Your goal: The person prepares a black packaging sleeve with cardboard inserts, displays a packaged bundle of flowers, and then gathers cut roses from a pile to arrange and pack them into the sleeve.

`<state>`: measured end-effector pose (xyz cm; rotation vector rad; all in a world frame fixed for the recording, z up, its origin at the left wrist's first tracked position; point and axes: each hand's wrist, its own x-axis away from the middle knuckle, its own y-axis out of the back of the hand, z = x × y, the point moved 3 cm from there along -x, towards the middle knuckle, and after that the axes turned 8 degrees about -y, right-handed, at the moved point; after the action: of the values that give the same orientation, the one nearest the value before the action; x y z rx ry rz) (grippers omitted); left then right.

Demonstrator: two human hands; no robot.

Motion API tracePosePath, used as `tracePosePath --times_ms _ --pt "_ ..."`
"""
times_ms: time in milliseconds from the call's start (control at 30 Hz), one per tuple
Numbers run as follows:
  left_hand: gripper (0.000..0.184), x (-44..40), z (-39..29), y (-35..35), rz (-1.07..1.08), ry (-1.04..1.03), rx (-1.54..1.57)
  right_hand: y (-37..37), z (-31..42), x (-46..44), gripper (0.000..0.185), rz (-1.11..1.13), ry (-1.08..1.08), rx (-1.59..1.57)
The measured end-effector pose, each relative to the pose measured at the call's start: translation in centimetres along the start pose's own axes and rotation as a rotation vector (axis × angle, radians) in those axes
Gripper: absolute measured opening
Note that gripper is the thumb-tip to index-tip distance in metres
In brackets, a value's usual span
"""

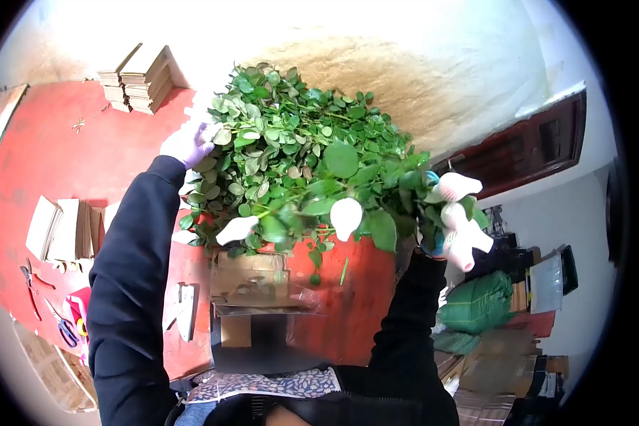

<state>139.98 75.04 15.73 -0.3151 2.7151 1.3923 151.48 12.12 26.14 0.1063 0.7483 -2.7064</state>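
A big heap of leafy green rose stems lies on the red table against the wall. My left hand, in a pale purple glove, is at the heap's left edge, its fingers curled at the leaves; glare hides what they grip. My right hand, at the heap's right side, is closed around several roses and mostly hidden by leaves. Their heads, in white ribbed sleeves, point right. Another white-sleeved rose head hangs over the front of the heap, and a further white head lies to its left.
Stacks of folded cardboard stand at the back left, with more cardboard pieces nearer. Pliers, scissors and a white-handled tool lie on the red table. A green sack sits at right.
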Motion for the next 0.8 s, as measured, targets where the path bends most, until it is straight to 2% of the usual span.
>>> tracePosePath --times_ms 67,300,367,500,567,633,700,733,767,800 --pt "0.058 0.5 0.2 -0.2 -0.125 -0.099 0.005 -1.8 -0.7 1.7 0.057 0.003 -0.005 0.113" --pt "0.058 1.4 -0.3 -0.3 -0.167 -0.073 -0.027 -6.3 -4.5 8.9 0.053 0.019 -0.156 0.456" --pt "0.060 1.5 -0.3 -0.8 -0.209 -0.131 -0.055 -6.5 -4.7 10.6 0.052 0.005 -0.178 0.486" --pt "0.057 1.8 -0.6 -0.5 -0.171 -0.060 -0.013 -6.6 -4.4 12.2 0.050 -0.023 -0.187 0.531" --pt "0.058 2.0 -0.5 -0.5 -0.257 -0.090 -0.042 -6.7 -4.0 12.9 0.049 -0.032 -0.181 0.545" --pt "0.059 2.1 -0.4 -0.7 -0.249 -0.057 -0.039 -6.8 -3.7 13.2 0.048 -0.027 -0.172 0.567" --pt "0.058 2.8 -2.0 0.7 -0.537 -0.254 -0.316 -6.7 -3.0 13.8 0.047 -0.034 -0.158 0.566" --pt "0.047 3.1 -2.9 1.3 -0.636 -0.354 -0.360 -6.7 -2.7 13.8 0.047 -0.033 -0.148 0.561" --pt "0.047 3.7 -4.4 2.3 -0.637 -0.354 -0.358 -6.8 -2.3 13.8 0.046 -0.037 -0.139 0.563" --pt "0.040 4.3 -5.9 3.0 -0.548 -0.392 -0.297 -6.9 -2.1 13.6 0.045 -0.030 -0.128 0.568"
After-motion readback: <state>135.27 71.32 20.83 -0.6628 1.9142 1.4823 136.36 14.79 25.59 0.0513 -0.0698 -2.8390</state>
